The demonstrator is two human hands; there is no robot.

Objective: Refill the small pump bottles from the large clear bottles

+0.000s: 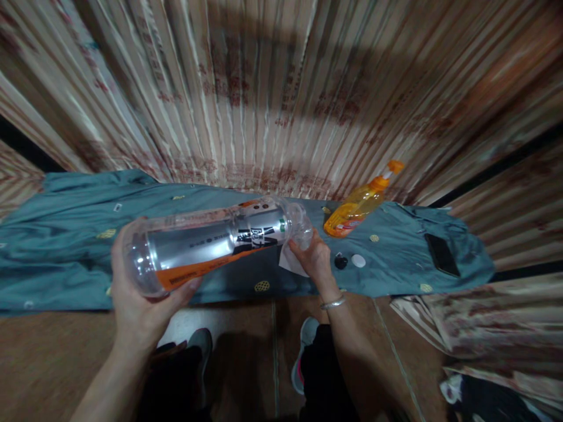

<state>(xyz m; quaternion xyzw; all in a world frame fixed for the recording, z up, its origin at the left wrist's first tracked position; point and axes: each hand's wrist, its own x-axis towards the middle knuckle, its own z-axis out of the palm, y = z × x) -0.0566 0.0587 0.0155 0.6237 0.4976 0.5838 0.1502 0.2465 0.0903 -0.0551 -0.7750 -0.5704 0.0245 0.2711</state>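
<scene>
A large clear plastic bottle (pixel 211 240) with a silver and orange label lies nearly level in the air above the cloth-covered surface. My left hand (pixel 141 305) wraps round its broad base end from below. At the narrow end, my right hand (pixel 314 261) closes on the clear neck. A white sheet, paper or tissue (pixel 292 261), hangs under the neck beside my right fingers; whether they grip it too I cannot tell. Right of that hand, a black round piece (pixel 340 261) and a white round disc (pixel 358 260) lie on the cloth.
An orange pump bottle (pixel 354 208) with yellow-orange liquid stands at the back right of the green patterned cloth (pixel 79 246). A dark phone (pixel 442 254) lies near the right end. A pleated curtain (pixel 264 88) rises behind. My shoes (pixel 304 357) are on the floor below the front edge.
</scene>
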